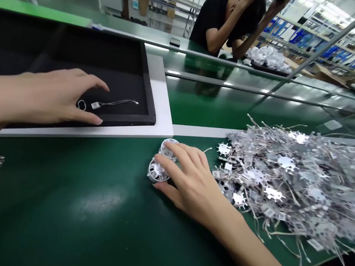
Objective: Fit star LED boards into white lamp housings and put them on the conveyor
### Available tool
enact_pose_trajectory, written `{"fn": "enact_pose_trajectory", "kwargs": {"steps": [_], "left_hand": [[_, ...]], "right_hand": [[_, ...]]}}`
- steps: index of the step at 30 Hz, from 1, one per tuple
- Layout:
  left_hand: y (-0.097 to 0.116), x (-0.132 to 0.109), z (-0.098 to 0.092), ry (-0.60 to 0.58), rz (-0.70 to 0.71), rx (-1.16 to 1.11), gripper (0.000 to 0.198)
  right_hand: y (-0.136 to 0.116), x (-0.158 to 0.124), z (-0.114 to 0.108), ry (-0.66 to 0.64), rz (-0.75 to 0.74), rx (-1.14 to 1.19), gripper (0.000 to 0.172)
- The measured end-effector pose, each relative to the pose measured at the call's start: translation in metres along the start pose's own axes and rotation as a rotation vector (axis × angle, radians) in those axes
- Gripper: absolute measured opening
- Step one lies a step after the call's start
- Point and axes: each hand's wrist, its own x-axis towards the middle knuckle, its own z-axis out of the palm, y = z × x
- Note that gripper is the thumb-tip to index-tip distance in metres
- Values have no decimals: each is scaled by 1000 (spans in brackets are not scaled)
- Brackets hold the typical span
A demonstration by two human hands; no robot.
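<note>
My left hand (pixel 60 94) is over the black tray (pixel 109 57), thumb and fingers spread wide with nothing between them. Near its fingertips in the tray lie a small white-labelled piece with a thin wire (pixel 95 105) and a small pale loop (pixel 81 104). On the green table my right hand (pixel 195 181) has its thumb and fingers around a round white spoked part (pixel 158 171), like a small fan wheel. A second round white part (pixel 168 148) touches it on the far side, under the fingertips.
A large heap of silvery star-shaped pieces with thin wires (pixel 283 178) covers the right of the green table (pixel 100 210). A white board (pixel 161 95) edges the tray. Across the bench sits a person (pixel 213 19) with raised arms, near a pile of white parts (pixel 269 58).
</note>
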Motion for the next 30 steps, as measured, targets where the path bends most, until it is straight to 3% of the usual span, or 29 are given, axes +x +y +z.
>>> {"fn": "enact_pose_trajectory", "kwargs": {"steps": [4,8,12,19,24,27,30], "left_hand": [[-5,-3,1,-142,-71,45,76],[-12,0,4,-207,-33,-39,66],[-19,3,8,-154,13,-1,58],[-17,19,19,-30,23,27,69],[15,14,15,190,79,-97,74],[47,-1,15,115,344,-263,73],[74,-15,28,-28,528,-316,53]], "right_hand": [[1,1,7,74,69,-79,43],[1,2,10,113,108,-94,44],[4,2,9,96,112,-39,44],[8,2,2,48,126,36,50],[11,2,3,-41,205,34,82],[17,1,5,-70,255,51,94],[22,2,9,-88,284,105,105]]}}
